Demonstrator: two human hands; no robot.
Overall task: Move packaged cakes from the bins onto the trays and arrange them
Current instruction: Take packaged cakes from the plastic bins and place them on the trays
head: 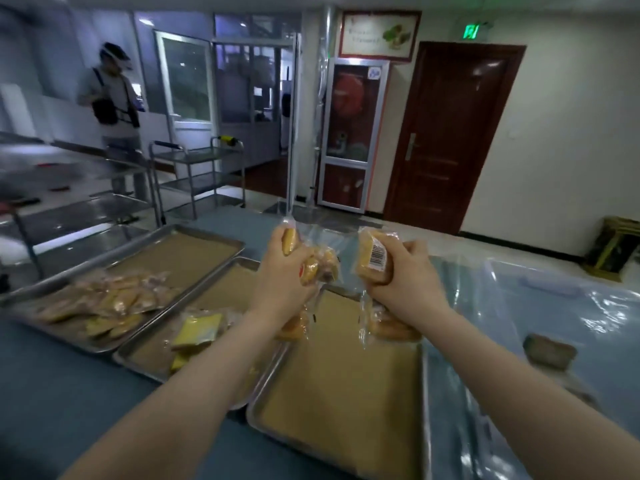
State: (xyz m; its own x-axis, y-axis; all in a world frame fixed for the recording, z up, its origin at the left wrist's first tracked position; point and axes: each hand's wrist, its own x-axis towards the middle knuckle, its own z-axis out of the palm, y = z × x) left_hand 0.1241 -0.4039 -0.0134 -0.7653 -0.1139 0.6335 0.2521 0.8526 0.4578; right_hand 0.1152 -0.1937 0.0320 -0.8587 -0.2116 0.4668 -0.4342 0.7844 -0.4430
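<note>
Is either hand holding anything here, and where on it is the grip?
Both are. The left hand grips a bundle of packaged cakes round its middle. The right hand grips a barcoded cake pack, with its fingers curled round the lower end.

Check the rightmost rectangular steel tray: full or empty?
Mostly empty: the rightmost steel tray shows bare brown liner. Whether the packaged cakes at its far end rest on it, cannot tell.

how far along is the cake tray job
Early on. Done: a pile of packs lies on the left tray, a few yellow packs on the middle tray. In hand: left hand and right hand each grip packaged cakes above the right tray. Left: most of all three trays is bare, and the piles look unarranged.
</note>
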